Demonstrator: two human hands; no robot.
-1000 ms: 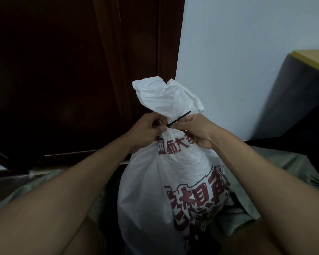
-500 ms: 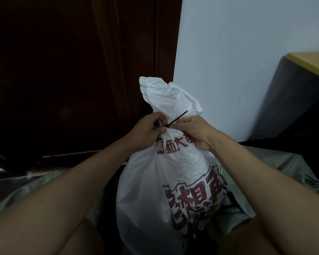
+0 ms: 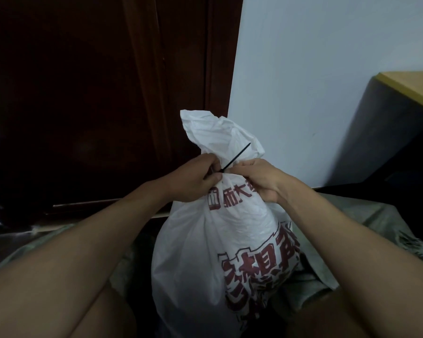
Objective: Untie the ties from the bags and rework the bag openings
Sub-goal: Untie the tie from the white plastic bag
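A full white plastic bag (image 3: 193, 259) with dark red printed characters stands upright between my legs. Its neck is gathered, and the loose top flares up above my hands. A thin black tie (image 3: 237, 157) is cinched round the neck, its free tail sticking up to the right. My left hand (image 3: 193, 179) grips the neck from the left, its fingertips pinching at the tie's base. From the right, my right hand (image 3: 259, 176) holds the gathered neck, fingers curled round the plastic next to the tie.
A dark wooden door (image 3: 95, 93) fills the left background and a pale wall (image 3: 315, 81) the right. A dark piece of furniture with a light wooden top (image 3: 410, 81) stands at the right. Grey-green woven sacks (image 3: 376, 225) lie on the floor around the bag.
Both hands keep their hold at the bag's neck. The bag's loose top and the tie's tail have shifted slightly; the tail now points a little more upward.
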